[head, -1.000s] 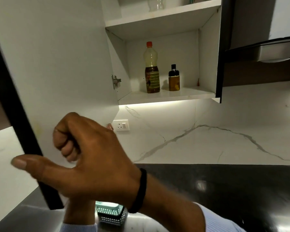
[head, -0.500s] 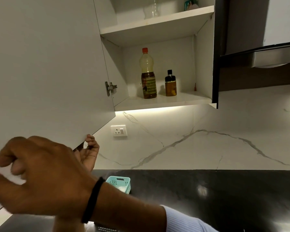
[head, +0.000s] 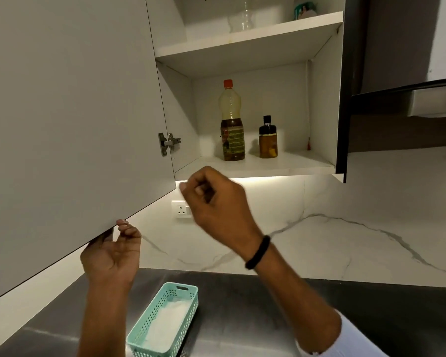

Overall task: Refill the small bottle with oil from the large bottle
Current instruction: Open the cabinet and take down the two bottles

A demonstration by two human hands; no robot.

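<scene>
The large oil bottle (head: 231,124), with an orange cap and a dark label, stands on the lower shelf of the open wall cupboard. Right of it stands the small bottle (head: 267,140), amber with a black cap. My right hand (head: 216,202) is raised just below the shelf's front edge, left of and below both bottles. Its fingers are curled and hold nothing. My left hand (head: 111,256) holds the bottom corner of the open cupboard door (head: 70,112), with its fingers curled at the edge and its thumb hidden behind the door.
A teal plastic basket (head: 165,323) with something white inside sits on the dark counter (head: 319,305) below my hands. A wall socket (head: 182,209) is on the marble backsplash. A range hood (head: 422,99) hangs to the cupboard's right. Jars stand on the upper shelf.
The door has swung further open to the left. My right hand moved from the left side up and right toward the lower shelf. My left hand now shows at the door's corner.
</scene>
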